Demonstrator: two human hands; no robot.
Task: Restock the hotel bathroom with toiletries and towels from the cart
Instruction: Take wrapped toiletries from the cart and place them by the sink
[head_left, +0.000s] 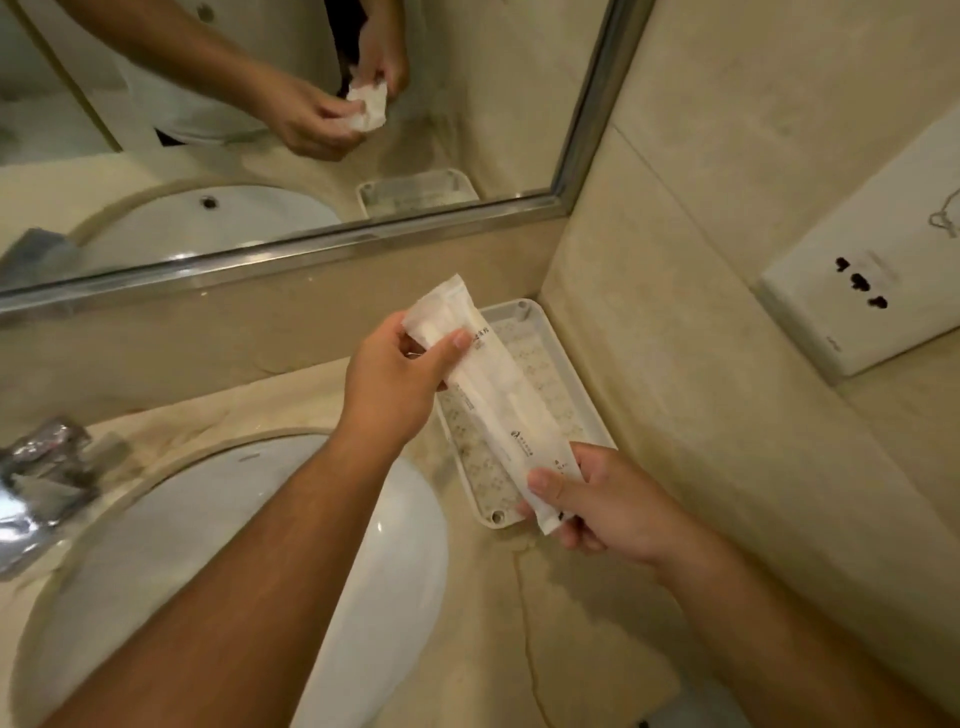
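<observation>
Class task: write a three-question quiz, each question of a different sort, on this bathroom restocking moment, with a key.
1. True or false: only the right hand holds the packets.
2. Which hand grips the packets' end nearer the mirror? A left hand; B right hand.
3. Fill in: the tray sits to the ___ of the sink.
Key: 1 false, both hands grip them; 2 A; 3 right.

White sealed toiletry packets (493, 400) slant above the patterned white tray (550, 384).
</observation>
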